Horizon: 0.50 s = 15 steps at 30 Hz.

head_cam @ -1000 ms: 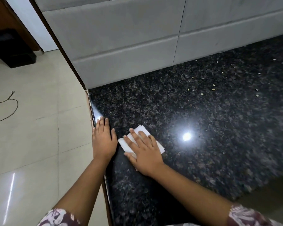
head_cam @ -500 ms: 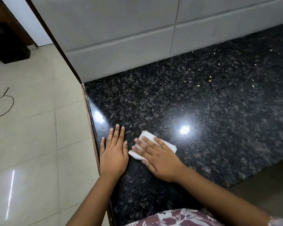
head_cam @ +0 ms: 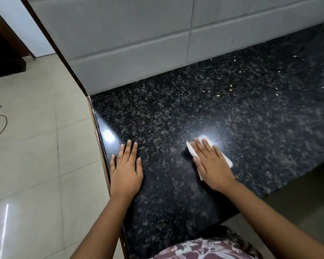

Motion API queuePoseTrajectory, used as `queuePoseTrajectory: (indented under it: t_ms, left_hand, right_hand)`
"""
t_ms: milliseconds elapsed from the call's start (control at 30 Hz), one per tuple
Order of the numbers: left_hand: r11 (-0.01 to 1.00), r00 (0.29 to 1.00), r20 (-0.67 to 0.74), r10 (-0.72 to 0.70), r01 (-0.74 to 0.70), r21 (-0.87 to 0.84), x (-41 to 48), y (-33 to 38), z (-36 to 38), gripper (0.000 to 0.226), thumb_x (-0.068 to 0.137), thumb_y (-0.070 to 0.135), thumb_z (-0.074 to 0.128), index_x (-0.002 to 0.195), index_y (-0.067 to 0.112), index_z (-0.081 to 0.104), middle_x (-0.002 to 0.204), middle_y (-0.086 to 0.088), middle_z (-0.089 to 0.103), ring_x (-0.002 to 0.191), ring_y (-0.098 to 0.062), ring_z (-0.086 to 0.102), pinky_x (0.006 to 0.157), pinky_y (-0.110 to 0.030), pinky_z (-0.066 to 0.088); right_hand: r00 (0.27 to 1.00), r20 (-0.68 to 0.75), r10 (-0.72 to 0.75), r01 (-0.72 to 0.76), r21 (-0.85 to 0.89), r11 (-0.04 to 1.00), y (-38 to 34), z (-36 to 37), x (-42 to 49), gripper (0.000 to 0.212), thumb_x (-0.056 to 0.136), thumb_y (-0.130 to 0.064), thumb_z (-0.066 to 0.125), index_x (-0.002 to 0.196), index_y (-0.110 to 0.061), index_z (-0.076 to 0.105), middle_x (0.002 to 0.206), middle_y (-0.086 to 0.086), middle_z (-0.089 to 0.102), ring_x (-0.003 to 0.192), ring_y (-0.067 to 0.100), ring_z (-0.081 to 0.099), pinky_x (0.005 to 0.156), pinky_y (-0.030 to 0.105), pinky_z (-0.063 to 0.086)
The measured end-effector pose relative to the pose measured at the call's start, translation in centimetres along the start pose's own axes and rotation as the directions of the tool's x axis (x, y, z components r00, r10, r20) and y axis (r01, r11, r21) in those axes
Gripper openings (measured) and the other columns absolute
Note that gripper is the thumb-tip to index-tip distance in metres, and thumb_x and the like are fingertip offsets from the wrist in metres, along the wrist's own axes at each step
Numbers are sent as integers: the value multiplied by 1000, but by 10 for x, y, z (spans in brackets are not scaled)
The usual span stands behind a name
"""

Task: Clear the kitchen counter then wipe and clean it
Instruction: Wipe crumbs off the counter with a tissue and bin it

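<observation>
A black speckled granite counter (head_cam: pixel 176 113) fills the middle of the head view. My right hand (head_cam: pixel 211 165) lies flat on a folded white cloth (head_cam: pixel 227 161), pressing it onto the counter next to a bright light reflection. Only the cloth's edges show around my fingers. My left hand (head_cam: pixel 126 171) rests flat on the counter near its left edge, fingers spread, holding nothing. Several small pale crumbs (head_cam: pixel 231 86) lie scattered at the far right of the counter.
A white tiled wall (head_cam: pixel 138 43) backs the counter. The counter's left edge (head_cam: pixel 99 146) drops to a beige tiled floor (head_cam: pixel 36 146). A thin dark cord (head_cam: pixel 0 124) lies on the floor at far left, and a dark object (head_cam: pixel 4 60) stands beyond it.
My right hand has slid the cloth to the right, away from my left hand, toward the light reflection. My left hand stays by the left edge.
</observation>
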<state>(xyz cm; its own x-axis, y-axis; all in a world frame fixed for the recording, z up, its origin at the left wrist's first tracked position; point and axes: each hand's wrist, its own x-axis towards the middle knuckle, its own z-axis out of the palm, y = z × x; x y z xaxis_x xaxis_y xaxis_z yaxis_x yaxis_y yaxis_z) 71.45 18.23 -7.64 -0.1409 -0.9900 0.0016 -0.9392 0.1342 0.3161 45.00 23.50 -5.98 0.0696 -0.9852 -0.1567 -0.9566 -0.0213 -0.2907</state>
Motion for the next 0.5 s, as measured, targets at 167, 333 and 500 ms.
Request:
queuePoseTrajectory:
  t_ms: [167,333,500]
  left_hand:
    - [996,995,-54,83,-84,-23,-4,19,-5,53,96,32,30,145,17,39,155,1,31,144,-18,26,115,-45,20]
    - [966,985,16,171,-165,-198,-6,91,4,50,103,30,32,151,20,26,159,7,16,147,-11,9,118,-37,8]
    - [973,980,61,192,-181,-144,-5,132,26,52,103,32,31,153,21,20,160,6,11,148,-12,6,118,-40,10]
  right_hand:
    - [932,54,-360,363,-114,925,-45,27,-42,51,102,-40,25,152,-35,13,160,-11,6,148,14,2,116,44,1]
    - [959,50,-280,284,-159,946,3,21,-82,48,104,-42,20,151,-42,9,161,-10,2,148,21,-3,116,50,-1]
    - [983,27,-184,186,-153,971,68,-1,-95,49,104,-41,20,151,-41,9,161,-11,1,148,19,-3,118,43,5]
